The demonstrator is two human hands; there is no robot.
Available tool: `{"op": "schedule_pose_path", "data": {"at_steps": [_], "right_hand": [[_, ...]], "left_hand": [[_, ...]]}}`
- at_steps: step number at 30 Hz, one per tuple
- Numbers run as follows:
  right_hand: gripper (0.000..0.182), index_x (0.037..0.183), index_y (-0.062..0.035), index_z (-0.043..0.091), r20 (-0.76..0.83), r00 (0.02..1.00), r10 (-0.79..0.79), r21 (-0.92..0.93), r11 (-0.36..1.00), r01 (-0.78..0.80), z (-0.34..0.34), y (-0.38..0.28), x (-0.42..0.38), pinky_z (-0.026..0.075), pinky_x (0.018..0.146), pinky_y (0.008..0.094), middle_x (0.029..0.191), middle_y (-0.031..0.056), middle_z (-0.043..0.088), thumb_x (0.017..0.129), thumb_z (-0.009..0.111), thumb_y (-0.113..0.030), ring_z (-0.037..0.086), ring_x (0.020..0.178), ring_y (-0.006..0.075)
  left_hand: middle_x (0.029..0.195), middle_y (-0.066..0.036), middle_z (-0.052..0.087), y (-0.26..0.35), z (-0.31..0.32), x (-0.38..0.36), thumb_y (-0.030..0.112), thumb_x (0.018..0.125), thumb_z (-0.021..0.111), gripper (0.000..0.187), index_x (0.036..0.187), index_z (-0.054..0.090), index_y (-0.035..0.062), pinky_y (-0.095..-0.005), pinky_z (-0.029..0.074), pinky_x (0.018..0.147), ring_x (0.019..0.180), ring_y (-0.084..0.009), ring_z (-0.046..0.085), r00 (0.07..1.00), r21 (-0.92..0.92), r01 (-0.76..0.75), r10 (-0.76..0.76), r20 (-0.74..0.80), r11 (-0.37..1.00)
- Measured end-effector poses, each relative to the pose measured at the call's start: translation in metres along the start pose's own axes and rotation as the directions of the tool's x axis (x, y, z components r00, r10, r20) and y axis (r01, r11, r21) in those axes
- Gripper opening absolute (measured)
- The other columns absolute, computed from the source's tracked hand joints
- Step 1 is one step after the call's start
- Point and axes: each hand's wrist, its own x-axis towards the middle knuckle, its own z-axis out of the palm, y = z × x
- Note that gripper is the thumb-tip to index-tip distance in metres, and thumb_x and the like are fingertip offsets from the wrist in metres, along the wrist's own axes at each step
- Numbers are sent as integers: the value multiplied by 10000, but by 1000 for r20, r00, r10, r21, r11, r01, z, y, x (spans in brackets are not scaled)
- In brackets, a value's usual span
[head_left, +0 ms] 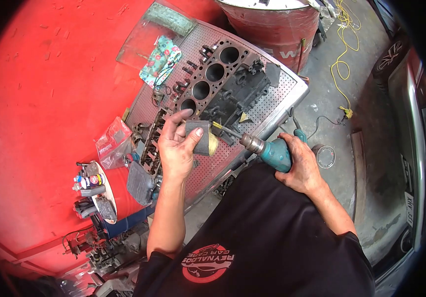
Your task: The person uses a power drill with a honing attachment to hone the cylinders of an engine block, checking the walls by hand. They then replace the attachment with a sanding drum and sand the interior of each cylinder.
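While a piston [199,137] is gripped in the left hand [176,146], the drill [267,150], clasped by the right hand [299,171], is best kept square to it.

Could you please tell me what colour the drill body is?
Teal, on the drill in the right hand; head view.

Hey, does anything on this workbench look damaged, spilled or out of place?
The engine block looks rusty around its four cylinder bores. On the floor, a yellow cord lies in loose tangles. Nothing looks spilled.
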Motion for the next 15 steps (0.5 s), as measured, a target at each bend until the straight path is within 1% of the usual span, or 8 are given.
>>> {"op": "schedule_pose_path", "data": {"at_steps": [3, 6, 11, 15], "right_hand": [[898, 1405, -31, 473, -12, 1000, -15, -24, 1000, 14, 2, 1, 2, 444, 1075, 454, 1309, 174, 581, 588, 839, -107, 564, 1221, 378], [942, 1417, -36, 458, -34, 998, -44, -79, 996, 41, 3, 0, 2, 445, 1058, 450, 1330, 171, 572, 570, 865, -102, 566, 1210, 373], [1009, 1432, -43, 439, -90, 989, -120, -158, 982, 105, 2, 0, 3, 441, 1032, 437, 1358, 160, 562, 535, 898, -94, 568, 1209, 357], [1023, 1435, -43, 437, -105, 985, -134, -173, 978, 114, 2, 1, 3, 441, 1028, 437, 1372, 157, 555, 524, 900, -91, 566, 1209, 352]], "left_hand": [[1046, -137, 716, 3, -5, -1, -33, 900, 726, 362, 1232, 584, -53, -297, 569, 834, 946, -164, 696, 998, -1, 60, -60, 9, 998], [1050, -141, 716, 6, -9, -1, -37, 899, 722, 356, 1228, 588, -57, -298, 571, 840, 949, -164, 695, 996, 88, 84, -87, 28, 993], [1048, -143, 718, 14, -7, 0, -16, 900, 732, 352, 1220, 593, -64, -291, 579, 807, 918, -156, 697, 994, 99, 99, -102, 25, 990], [1033, -142, 722, 19, -9, 1, -6, 898, 740, 360, 1222, 595, -67, -286, 585, 778, 882, -151, 700, 984, 151, 165, -172, 36, 975]]}}
